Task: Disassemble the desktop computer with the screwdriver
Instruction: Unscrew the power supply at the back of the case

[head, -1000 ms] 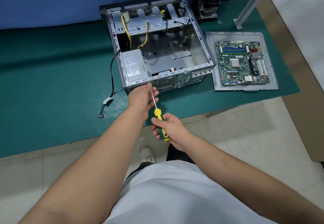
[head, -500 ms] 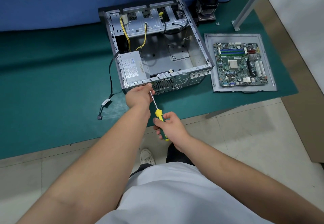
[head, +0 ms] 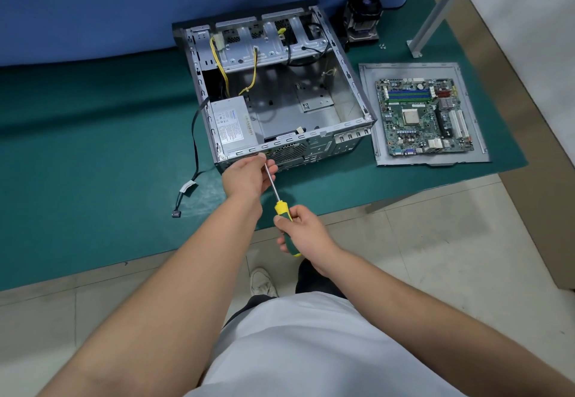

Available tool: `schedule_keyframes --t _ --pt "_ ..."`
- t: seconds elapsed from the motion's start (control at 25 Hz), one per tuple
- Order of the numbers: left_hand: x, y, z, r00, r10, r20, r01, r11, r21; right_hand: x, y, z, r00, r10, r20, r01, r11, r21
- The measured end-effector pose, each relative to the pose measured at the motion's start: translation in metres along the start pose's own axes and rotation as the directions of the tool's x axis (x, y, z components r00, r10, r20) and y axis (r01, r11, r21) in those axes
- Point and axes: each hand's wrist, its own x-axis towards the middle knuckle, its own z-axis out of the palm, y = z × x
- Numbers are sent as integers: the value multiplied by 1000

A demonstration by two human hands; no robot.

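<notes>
On a green work mat (head: 93, 154) laid over a bench, seen from the head camera, a person works at the rear face of an open grey steel desktop computer case (head: 348, 107) that lies on its side with its cover off; the left hand (head: 249, 175) is curled at the rear edge, fingers pinched around the bare metal shaft near the tip, while the right hand (head: 303, 230) has its fingers wrapped round the handle of the yellow-and-green screwdriver (head: 281, 210), whose tip meets the back panel just below the silver box-shaped power supply (head: 231, 124). Much of the strip-down looks done: the green motherboard (head: 424, 116) already rests on a flat grey metal side panel (head: 370, 110) beside the case, a black CPU cooler with fan (head: 364, 15) stands apart at the mat's far edge, and a few small loose screws (head: 382, 45) lie near it. Still left inside, by the look of it, are the power supply with its yellow wire bundles (head: 222, 63), the drive cage and a black cable (head: 194, 135) trailing out onto the mat; the screw being worked is hidden by the left hand, so whether it is loose cannot be told
</notes>
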Motion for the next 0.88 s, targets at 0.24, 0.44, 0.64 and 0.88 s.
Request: schedule_keyframes --t 0.24,0.44,0.64,0.88 --pt "-11 24 -3 988 138 70 -135 990 -41 8 -18 -16 994 -94 -50 88 989 -119" --pt "-13 36 -3 816 497 295 -577 724 377 25 -77 -34 972 -192 -133 190 981 -31" --pt "-6 52 22 611 618 494 -777 350 523 51 -142 -60 965 -248 -83 257 958 125" --pt "11 63 83 447 574 686 -834 -9 551 79 -173 -107 973 -221 -66 225 972 68"
